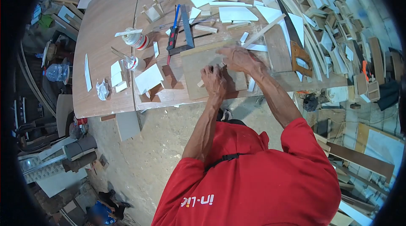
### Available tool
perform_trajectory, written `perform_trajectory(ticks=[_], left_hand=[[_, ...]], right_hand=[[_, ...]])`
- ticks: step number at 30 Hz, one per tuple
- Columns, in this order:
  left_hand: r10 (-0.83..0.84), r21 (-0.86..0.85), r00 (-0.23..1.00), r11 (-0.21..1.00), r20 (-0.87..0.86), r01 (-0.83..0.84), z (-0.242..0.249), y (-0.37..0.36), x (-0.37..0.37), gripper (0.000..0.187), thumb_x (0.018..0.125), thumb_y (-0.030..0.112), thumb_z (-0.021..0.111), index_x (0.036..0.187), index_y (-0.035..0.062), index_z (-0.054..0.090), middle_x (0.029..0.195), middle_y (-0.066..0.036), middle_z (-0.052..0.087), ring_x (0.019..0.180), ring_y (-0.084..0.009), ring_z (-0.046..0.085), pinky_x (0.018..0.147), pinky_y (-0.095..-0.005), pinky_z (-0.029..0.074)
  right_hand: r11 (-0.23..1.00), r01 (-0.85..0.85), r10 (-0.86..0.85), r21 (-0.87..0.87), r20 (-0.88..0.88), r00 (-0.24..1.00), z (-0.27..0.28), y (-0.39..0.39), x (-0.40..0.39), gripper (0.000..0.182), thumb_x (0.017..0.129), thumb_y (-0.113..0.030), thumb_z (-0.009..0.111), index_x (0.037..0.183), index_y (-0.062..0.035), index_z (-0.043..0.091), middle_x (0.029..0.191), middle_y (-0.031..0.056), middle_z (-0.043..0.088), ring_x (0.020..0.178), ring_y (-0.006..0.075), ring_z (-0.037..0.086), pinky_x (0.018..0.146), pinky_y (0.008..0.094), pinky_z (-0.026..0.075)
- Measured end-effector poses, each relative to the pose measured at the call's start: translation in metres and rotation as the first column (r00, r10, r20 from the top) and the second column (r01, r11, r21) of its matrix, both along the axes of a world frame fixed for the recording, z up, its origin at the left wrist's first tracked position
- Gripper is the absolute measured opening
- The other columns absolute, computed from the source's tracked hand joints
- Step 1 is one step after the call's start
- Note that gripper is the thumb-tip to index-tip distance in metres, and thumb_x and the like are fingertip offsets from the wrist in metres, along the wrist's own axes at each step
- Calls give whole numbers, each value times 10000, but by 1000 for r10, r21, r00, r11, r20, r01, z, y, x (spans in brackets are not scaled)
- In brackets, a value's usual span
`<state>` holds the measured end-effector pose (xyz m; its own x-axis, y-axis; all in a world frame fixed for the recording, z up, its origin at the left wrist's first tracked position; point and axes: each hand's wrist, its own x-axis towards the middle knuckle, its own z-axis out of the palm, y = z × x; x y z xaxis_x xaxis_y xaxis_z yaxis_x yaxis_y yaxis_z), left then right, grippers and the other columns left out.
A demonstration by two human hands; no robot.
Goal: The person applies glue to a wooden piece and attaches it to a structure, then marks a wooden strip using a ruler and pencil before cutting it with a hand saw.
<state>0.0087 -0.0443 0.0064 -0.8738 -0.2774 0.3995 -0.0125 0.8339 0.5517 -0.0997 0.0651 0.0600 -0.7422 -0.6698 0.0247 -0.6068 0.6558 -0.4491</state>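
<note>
A flat brown board (192, 67) lies near the front edge of the wooden table (108, 14). My left hand (214, 81) is over the middle of this board with its fingers bent down; what the fingertips pinch, if anything, is too small to name. A small light wood piece (201, 83) lies beside that hand. Further right, my right hand (240, 59) reaches across the board's upper part, and its fingers are blurred. Left of the board stands a small white-faced wooden piece (149, 79). Behind the board lie a dark metal square (186, 29) and a blue and red tool (172, 35).
Two jars, one with a white piece on its top (137, 40) and one holding sticks (134, 63), stand to the left. A handsaw with a wooden handle (301, 59) lies at the right. Many wood strips (313, 40) and offcuts fill the back right.
</note>
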Motion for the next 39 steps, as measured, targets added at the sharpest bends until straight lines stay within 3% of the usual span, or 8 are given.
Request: perform_trajectory(ticks=[8, 14, 19, 22, 31, 33, 36, 39], left_hand=[[-9, 105, 1000, 994, 22, 7, 12, 3, 0, 275, 721, 38, 582, 993, 77, 600, 900, -147, 498, 868, -336, 456, 750, -443, 373], [31, 69, 999, 997, 26, -33, 8, 7, -2, 251, 762, 53, 587, 1012, 63, 584, 963, -144, 509, 905, -335, 459, 769, -448, 380], [14, 69, 997, 997, 75, -19, 7, 6, 0, 245, 775, 47, 566, 1020, 54, 576, 981, -135, 512, 915, -343, 455, 782, -457, 380], [15, 47, 998, 999, 63, -18, 6, 7, -1, 256, 769, 57, 574, 1026, 56, 578, 992, -134, 514, 926, -344, 455, 782, -459, 382], [38, 8, 998, 999, 50, -38, 5, 7, 0, 250, 792, 77, 576, 1041, 64, 597, 998, -135, 520, 935, -348, 464, 781, -470, 392], [33, 18, 997, 999, 63, -35, 6, 7, -1, 249, 791, 80, 577, 1038, 64, 599, 999, -136, 520, 940, -346, 464, 782, -472, 393], [27, 29, 997, 999, 67, -29, 6, 7, 2, 249, 789, 82, 576, 1037, 66, 601, 997, -137, 520, 943, -346, 467, 780, -473, 396], [27, 5, 998, 1000, 54, -27, 1, 6, -1, 259, 784, 79, 577, 1042, 68, 601, 988, -135, 524, 936, -346, 470, 774, -469, 396]], right_hand=[[968, 130, -106, 216, -118, 987, -13, -81, -60, 187, 851, -197, 513, 893, -78, 651, 954, 145, 635, 919, 326, 616, 756, 463, 483], [993, 120, -118, -4, -197, 973, -51, -98, -82, 171, 844, -123, 514, 945, -39, 623, 976, 196, 616, 965, 338, 605, 787, 460, 487], [914, -175, 278, 367, -249, 928, -34, -86, -87, 186, 832, -113, 519, 967, -3, 586, 1043, 185, 590, 1039, 346, 560, 749, 447, 496], [967, -154, 220, 203, -361, 907, -26, -73, -82, 173, 802, -81, 541, 945, 7, 583, 993, 198, 613, 1010, 346, 593, 757, 421, 508], [883, -109, 162, 456, -77, 984, 24, -53, -91, 228, 780, -45, 546, 973, 11, 654, 939, 219, 673, 931, 351, 659, 797, 453, 509], [906, -53, 55, 420, 7, 998, 37, -32, -86, 226, 795, -70, 555, 976, 12, 663, 946, 215, 672, 908, 336, 662, 778, 432, 512], [861, 162, -148, -482, 67, 987, 41, 1, -50, 233, 822, -179, 631, 966, 4, 651, 830, 164, 671, 768, 299, 658, 686, 379, 509], [761, 414, -357, -499, 211, 910, 37, 17, -10, 208, 830, -165, 639, 946, 7, 629, 786, 154, 656, 734, 288, 649, 658, 379, 503]])
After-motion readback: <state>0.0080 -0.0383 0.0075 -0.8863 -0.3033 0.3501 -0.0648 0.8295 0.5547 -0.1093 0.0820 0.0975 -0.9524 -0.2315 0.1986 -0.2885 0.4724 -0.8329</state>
